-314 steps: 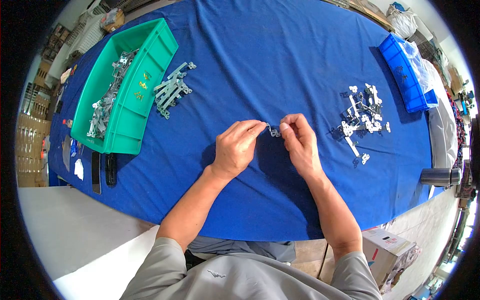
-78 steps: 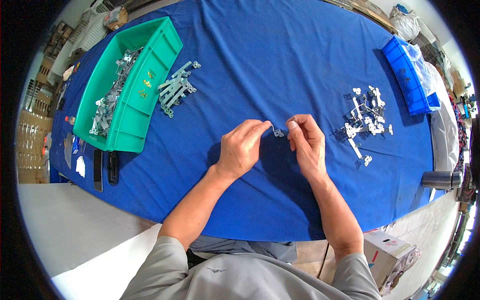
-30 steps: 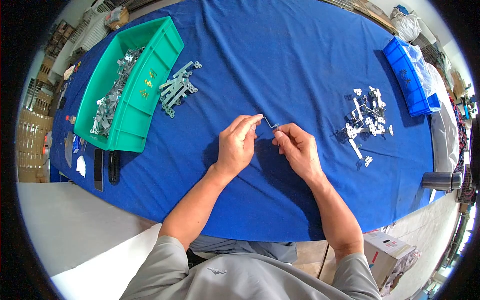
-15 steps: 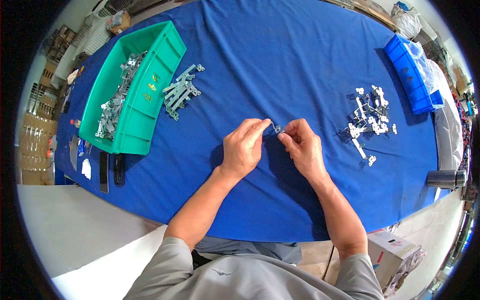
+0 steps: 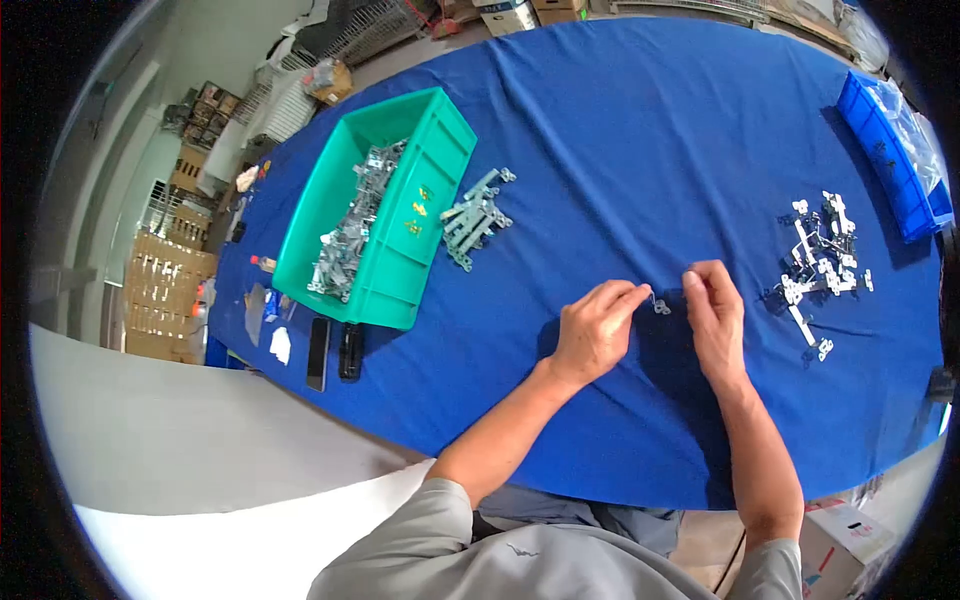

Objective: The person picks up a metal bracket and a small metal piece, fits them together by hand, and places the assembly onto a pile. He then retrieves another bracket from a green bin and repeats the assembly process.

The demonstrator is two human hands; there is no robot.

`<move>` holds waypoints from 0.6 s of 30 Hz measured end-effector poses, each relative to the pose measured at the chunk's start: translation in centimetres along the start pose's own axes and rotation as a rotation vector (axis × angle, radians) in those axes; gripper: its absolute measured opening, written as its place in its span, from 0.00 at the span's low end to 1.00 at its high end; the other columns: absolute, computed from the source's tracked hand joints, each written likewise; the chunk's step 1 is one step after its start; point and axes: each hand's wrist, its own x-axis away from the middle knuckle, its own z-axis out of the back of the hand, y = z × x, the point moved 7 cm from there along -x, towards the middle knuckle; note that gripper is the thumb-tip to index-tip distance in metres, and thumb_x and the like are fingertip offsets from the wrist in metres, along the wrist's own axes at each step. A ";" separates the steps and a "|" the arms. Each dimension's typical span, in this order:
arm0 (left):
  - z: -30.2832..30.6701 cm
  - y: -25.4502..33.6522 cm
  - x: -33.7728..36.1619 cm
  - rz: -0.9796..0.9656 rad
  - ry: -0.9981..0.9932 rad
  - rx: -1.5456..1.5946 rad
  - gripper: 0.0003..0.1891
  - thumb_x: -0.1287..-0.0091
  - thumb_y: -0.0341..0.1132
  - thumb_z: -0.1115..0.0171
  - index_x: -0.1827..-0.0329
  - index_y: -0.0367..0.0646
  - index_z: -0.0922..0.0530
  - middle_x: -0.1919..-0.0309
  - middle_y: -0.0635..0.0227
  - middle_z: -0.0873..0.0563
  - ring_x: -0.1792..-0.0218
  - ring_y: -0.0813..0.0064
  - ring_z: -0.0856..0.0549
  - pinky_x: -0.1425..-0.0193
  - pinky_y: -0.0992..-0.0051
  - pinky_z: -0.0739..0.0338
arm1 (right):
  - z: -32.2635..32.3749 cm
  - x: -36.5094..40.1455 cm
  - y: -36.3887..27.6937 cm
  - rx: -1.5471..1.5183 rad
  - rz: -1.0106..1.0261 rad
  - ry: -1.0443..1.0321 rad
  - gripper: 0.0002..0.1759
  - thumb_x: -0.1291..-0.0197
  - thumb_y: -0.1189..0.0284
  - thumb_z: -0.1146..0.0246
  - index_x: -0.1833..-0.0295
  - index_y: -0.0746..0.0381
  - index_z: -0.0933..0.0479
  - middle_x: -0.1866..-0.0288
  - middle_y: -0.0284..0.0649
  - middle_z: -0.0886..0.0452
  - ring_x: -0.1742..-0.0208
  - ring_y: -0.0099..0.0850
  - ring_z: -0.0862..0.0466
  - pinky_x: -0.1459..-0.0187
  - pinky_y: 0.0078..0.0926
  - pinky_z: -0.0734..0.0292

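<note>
My left hand (image 5: 597,335) is closed in a pinch on one end of a small metal bracket (image 5: 661,307), whose holed end sticks out to the right of the fingertips. A short way right of the bracket, my right hand (image 5: 717,318) is apart from it, thumb and fingers pressed together. Something dark and tiny may be at those fingertips; I cannot make it out. Both hands are just above the blue cloth (image 5: 600,200). Beyond my left hand lies a pile of flat metal strips (image 5: 475,222). Right of my right hand is a looser pile of metal brackets (image 5: 825,265).
A green bin (image 5: 400,280) full of metal parts stands at the left. At the far right is a blue bin (image 5: 890,165) with clear plastic in it. A phone (image 5: 318,354) and a black object (image 5: 350,352) lie near the left table edge.
The view has turned left, so the table's things appear farther right. My right hand has let go of the bracket and drawn away from it; my left hand still pinches it.
</note>
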 end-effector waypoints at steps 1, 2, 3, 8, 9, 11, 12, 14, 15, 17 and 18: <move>0.2 0.0 -0.1 -0.002 0.025 -0.011 0.14 0.35 0.19 0.37 0.48 0.38 0.13 0.56 0.55 0.10 0.59 0.54 0.09 0.55 0.61 0.13 | 0.2 -0.3 0.5 -0.008 -0.041 -0.006 0.06 0.24 0.74 0.37 0.55 0.67 0.21 0.69 0.31 0.27 0.67 0.20 0.29 0.64 0.24 0.30; 0.4 0.0 -0.1 -0.005 0.049 -0.021 0.14 0.35 0.19 0.37 0.48 0.38 0.12 0.56 0.55 0.10 0.58 0.54 0.09 0.54 0.61 0.14 | 0.3 -0.5 1.0 -0.016 -0.081 -0.011 0.07 0.24 0.74 0.37 0.55 0.67 0.22 0.69 0.32 0.27 0.68 0.20 0.30 0.64 0.24 0.30; 0.7 -0.1 -0.2 -0.008 0.073 -0.030 0.14 0.35 0.19 0.37 0.48 0.38 0.12 0.56 0.55 0.10 0.57 0.53 0.10 0.53 0.61 0.14 | 0.1 -0.4 0.5 0.062 -0.003 -0.016 0.07 0.24 0.74 0.37 0.56 0.67 0.22 0.69 0.34 0.27 0.68 0.22 0.29 0.64 0.26 0.30; 5.2 -3.8 -0.3 -0.031 0.064 -0.366 0.10 0.32 0.22 0.35 0.50 0.37 0.11 0.56 0.57 0.09 0.54 0.55 0.12 0.49 0.61 0.16 | -0.4 -0.1 -0.8 0.201 0.206 -0.019 0.07 0.27 0.74 0.36 0.57 0.68 0.22 0.66 0.44 0.24 0.67 0.34 0.24 0.62 0.34 0.27; 6.3 -5.3 -0.2 -0.088 0.062 -0.467 0.11 0.36 0.23 0.35 0.51 0.37 0.12 0.56 0.60 0.09 0.53 0.57 0.13 0.47 0.61 0.16 | -0.4 -0.1 -0.8 0.207 0.227 -0.011 0.07 0.27 0.74 0.36 0.57 0.68 0.22 0.66 0.44 0.23 0.67 0.36 0.23 0.62 0.35 0.27; 8.5 -8.6 -0.1 -0.071 0.055 -0.601 0.10 0.33 0.25 0.36 0.51 0.38 0.12 0.56 0.61 0.10 0.49 0.56 0.14 0.41 0.60 0.19 | -0.4 0.0 -0.8 0.223 0.231 -0.020 0.07 0.28 0.74 0.36 0.57 0.67 0.22 0.66 0.45 0.23 0.67 0.37 0.23 0.62 0.36 0.26; 9.5 -10.2 0.0 -0.055 0.018 -0.651 0.13 0.35 0.25 0.32 0.48 0.38 0.12 0.51 0.59 0.11 0.43 0.54 0.16 0.36 0.58 0.21 | -0.4 0.0 -0.9 0.232 0.235 -0.024 0.07 0.28 0.74 0.36 0.57 0.67 0.22 0.66 0.46 0.23 0.67 0.38 0.23 0.62 0.36 0.26; 10.9 -11.6 0.2 -0.020 -0.004 -0.804 0.15 0.38 0.27 0.30 0.47 0.39 0.13 0.44 0.58 0.14 0.38 0.50 0.20 0.32 0.55 0.24 | -0.5 0.0 -0.8 0.218 0.242 -0.016 0.07 0.28 0.73 0.36 0.57 0.67 0.22 0.66 0.46 0.23 0.67 0.39 0.22 0.61 0.38 0.26; 11.5 -12.4 0.4 0.025 -0.065 -0.754 0.21 0.38 0.30 0.27 0.40 0.40 0.15 0.36 0.53 0.18 0.32 0.46 0.23 0.27 0.51 0.27 | -0.5 0.0 -0.9 0.213 0.246 -0.011 0.07 0.28 0.73 0.36 0.57 0.67 0.22 0.65 0.47 0.23 0.66 0.40 0.22 0.61 0.39 0.25; 12.0 -13.4 0.4 0.048 -0.052 -0.728 0.26 0.37 0.33 0.26 0.34 0.41 0.18 0.31 0.49 0.22 0.29 0.44 0.26 0.24 0.51 0.30 | -0.5 -0.1 -0.9 0.216 0.249 -0.019 0.08 0.28 0.73 0.36 0.57 0.68 0.22 0.65 0.47 0.23 0.65 0.42 0.21 0.60 0.40 0.25; 12.2 -13.6 0.3 0.062 -0.047 -0.715 0.29 0.37 0.35 0.26 0.31 0.41 0.20 0.28 0.47 0.24 0.28 0.43 0.27 0.23 0.50 0.31 | -0.5 0.0 -0.8 0.219 0.248 -0.025 0.08 0.28 0.73 0.36 0.57 0.68 0.22 0.65 0.48 0.22 0.65 0.42 0.20 0.59 0.40 0.25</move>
